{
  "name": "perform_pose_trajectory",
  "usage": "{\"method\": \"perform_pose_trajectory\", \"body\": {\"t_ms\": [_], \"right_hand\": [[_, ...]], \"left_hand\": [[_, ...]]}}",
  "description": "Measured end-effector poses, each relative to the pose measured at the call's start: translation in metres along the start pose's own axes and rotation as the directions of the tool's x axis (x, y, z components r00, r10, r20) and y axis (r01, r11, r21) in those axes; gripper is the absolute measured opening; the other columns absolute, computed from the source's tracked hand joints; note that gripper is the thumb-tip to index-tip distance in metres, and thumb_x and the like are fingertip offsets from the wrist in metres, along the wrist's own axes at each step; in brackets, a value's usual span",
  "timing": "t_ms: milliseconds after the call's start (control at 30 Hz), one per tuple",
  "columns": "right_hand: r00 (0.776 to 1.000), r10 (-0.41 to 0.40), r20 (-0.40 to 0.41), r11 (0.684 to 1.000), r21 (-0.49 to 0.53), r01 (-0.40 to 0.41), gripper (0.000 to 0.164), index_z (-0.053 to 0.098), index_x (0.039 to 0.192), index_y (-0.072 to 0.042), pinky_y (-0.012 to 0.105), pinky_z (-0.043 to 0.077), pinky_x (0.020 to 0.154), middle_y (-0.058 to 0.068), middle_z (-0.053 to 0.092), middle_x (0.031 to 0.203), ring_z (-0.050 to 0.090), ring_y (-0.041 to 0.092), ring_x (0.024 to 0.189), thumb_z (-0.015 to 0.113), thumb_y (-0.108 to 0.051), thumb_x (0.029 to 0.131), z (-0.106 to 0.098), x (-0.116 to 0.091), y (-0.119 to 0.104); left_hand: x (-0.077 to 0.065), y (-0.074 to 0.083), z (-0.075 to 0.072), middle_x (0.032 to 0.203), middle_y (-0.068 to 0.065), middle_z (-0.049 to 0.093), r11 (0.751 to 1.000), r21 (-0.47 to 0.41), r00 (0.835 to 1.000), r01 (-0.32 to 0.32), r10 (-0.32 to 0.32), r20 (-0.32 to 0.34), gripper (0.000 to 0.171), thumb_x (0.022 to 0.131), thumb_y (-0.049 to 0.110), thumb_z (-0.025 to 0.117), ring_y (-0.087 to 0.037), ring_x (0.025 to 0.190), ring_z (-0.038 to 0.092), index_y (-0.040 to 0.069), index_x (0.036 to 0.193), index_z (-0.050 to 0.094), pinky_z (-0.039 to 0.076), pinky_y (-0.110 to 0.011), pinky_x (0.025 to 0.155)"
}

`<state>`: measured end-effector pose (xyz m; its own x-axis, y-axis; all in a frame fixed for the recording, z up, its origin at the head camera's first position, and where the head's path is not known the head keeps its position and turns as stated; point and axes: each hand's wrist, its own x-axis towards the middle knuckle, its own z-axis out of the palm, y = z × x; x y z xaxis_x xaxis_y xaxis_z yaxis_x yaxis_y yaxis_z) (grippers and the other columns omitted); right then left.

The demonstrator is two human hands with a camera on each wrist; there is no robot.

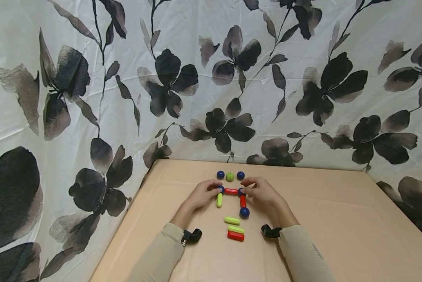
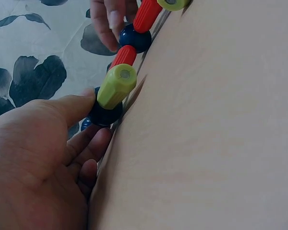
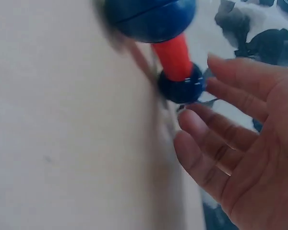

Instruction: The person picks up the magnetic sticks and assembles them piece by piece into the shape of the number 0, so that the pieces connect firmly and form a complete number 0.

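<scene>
Small balls and ribbed rods form a joined shape on the table. My left hand pinches the blue ball at its left corner, thumb on one side and fingertips on the other. From that ball run a yellow-green rod and a red rod. My right hand is beside the right corner blue ball, fingers loosely bent around it and thumb apart in the right wrist view. Another red rod leads from this corner to a nearer blue ball.
Behind the shape sit two loose blue balls with a green ball between them. Between my forearms lie two yellow-green rods and a red rod. A flowered cloth hangs behind the table.
</scene>
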<state>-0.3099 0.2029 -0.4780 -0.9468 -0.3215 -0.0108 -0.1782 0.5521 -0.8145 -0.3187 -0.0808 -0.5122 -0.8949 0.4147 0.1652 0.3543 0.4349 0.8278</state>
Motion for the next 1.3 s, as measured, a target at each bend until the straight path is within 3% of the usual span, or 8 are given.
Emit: {"method": "perform_pose_trajectory", "body": {"t_ms": [233,433,600,800,933,1033,1167,1300], "right_hand": [[0.998,-0.066,-0.018,0.998,0.009,0.066,0.028,0.077,0.117,-0.004,0.027,0.047,0.070,0.008,0.073,0.106,0.057,0.022,0.085,0.079,-0.019,0.093,0.007,0.007,0.018],[0.999,-0.039,-0.003,0.998,0.057,0.039,0.032,0.075,0.122,-0.005,0.028,0.049,0.065,0.008,0.072,0.105,0.057,0.023,0.083,0.078,-0.021,0.095,0.008,0.006,0.021],[0.999,-0.043,0.000,0.997,0.067,0.043,0.032,0.074,0.122,-0.003,0.028,0.050,0.064,0.010,0.072,0.105,0.056,0.023,0.082,0.077,-0.020,0.095,0.008,0.005,0.021],[0.998,-0.055,-0.016,0.997,0.046,0.055,0.033,0.075,0.122,-0.006,0.027,0.048,0.070,0.009,0.071,0.108,0.056,0.023,0.087,0.079,-0.023,0.094,0.011,0.006,0.022],[0.998,-0.053,-0.023,0.998,0.036,0.054,0.032,0.075,0.122,-0.008,0.028,0.047,0.071,0.008,0.071,0.108,0.056,0.023,0.088,0.079,-0.024,0.094,0.012,0.007,0.022],[0.998,-0.052,-0.029,0.998,0.027,0.053,0.031,0.076,0.121,-0.008,0.027,0.047,0.070,0.008,0.072,0.108,0.056,0.022,0.087,0.078,-0.023,0.094,0.012,0.007,0.022],[0.998,-0.053,-0.025,0.998,0.029,0.054,0.031,0.075,0.121,-0.007,0.027,0.046,0.070,0.008,0.072,0.108,0.056,0.022,0.087,0.078,-0.022,0.094,0.012,0.007,0.022],[0.999,-0.043,-0.026,0.999,0.032,0.044,0.031,0.075,0.121,-0.007,0.028,0.046,0.070,0.007,0.071,0.107,0.056,0.022,0.087,0.078,-0.023,0.094,0.012,0.008,0.022]], "left_hand": [[0.001,-0.001,0.002,0.118,-0.001,0.072,1.000,-0.010,1.000,0.003,-0.004,-0.031,0.033,0.102,0.029,0.068,-0.015,0.103,0.063,0.013,0.132,0.070,0.052,-0.035,0.092],[0.005,-0.004,0.003,0.119,-0.009,0.067,0.998,-0.061,0.980,-0.010,-0.002,-0.197,0.036,0.101,0.024,0.070,-0.020,0.102,0.063,0.007,0.133,0.067,0.053,-0.036,0.090],[0.015,-0.008,0.007,0.143,-0.014,0.056,0.999,-0.041,0.961,-0.028,0.016,-0.275,0.046,0.102,0.026,0.069,-0.029,0.124,0.058,0.010,0.145,0.059,0.051,-0.047,0.103],[0.029,-0.005,0.010,0.168,-0.013,0.031,1.000,-0.013,0.974,-0.013,0.010,-0.226,0.064,0.105,0.029,0.064,-0.035,0.152,0.038,0.013,0.161,0.038,0.036,-0.051,0.121],[0.036,-0.001,0.009,0.168,-0.011,0.033,0.999,0.047,0.986,0.009,-0.001,-0.164,0.064,0.107,0.033,0.060,-0.032,0.155,0.035,0.014,0.163,0.035,0.032,-0.049,0.124],[0.039,0.000,0.008,0.162,-0.014,0.044,0.997,0.077,0.992,0.013,-0.003,-0.127,0.056,0.108,0.030,0.058,-0.033,0.151,0.041,0.012,0.159,0.043,0.034,-0.049,0.123],[0.039,0.000,0.009,0.140,-0.014,0.061,0.994,0.107,0.992,0.036,-0.022,-0.126,0.044,0.108,0.025,0.059,-0.030,0.131,0.058,0.011,0.149,0.056,0.045,-0.048,0.113],[0.041,-0.001,0.011,0.126,-0.010,0.065,0.992,0.111,0.988,0.063,-0.046,-0.146,0.037,0.106,0.027,0.063,-0.025,0.115,0.060,0.011,0.139,0.064,0.049,-0.045,0.105]]}}
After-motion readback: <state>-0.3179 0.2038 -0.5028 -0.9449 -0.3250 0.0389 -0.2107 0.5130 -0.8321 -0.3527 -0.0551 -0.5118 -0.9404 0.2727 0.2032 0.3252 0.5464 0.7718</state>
